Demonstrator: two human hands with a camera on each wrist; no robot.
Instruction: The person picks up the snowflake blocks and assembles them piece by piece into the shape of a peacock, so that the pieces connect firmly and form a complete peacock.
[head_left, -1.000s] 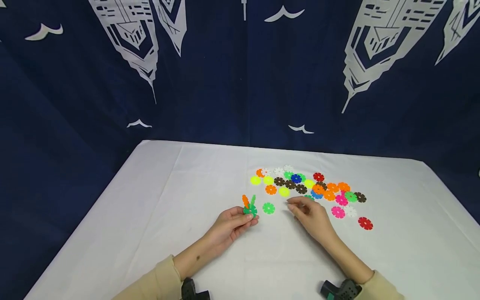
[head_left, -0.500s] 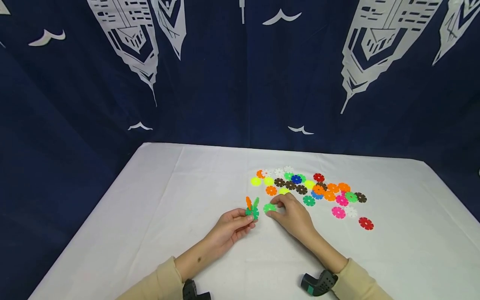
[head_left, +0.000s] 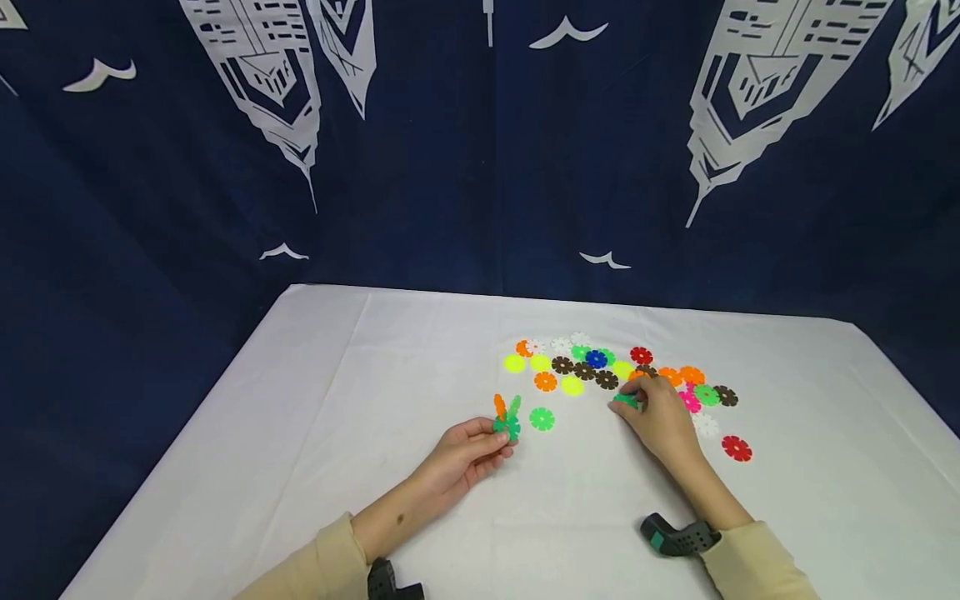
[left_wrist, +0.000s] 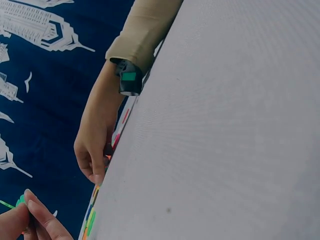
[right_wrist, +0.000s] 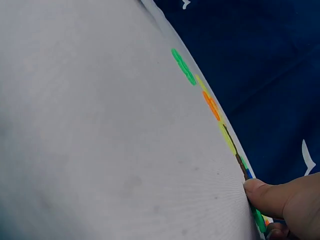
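My left hand pinches a small build of slotted plastic discs: a dark green disc with an orange one and a light green one standing up from it. In the left wrist view, fingertips close on its green edge. My right hand is at the near side of the scattered discs, thumb and finger pinching a dark green disc, partly hidden by the fingers. The right wrist view shows the thumb beside that green edge. Between the hands a light green disc lies flat on the table.
Several flat notched discs in orange, yellow, brown, white, blue and pink lie behind and around my right hand. A red disc lies apart at the right. The white-covered table ends at a dark blue curtain.
My right hand went left and held the light green disc, then let it go and moved right to the dark green disc. The left hand has barely moved and keeps its build.
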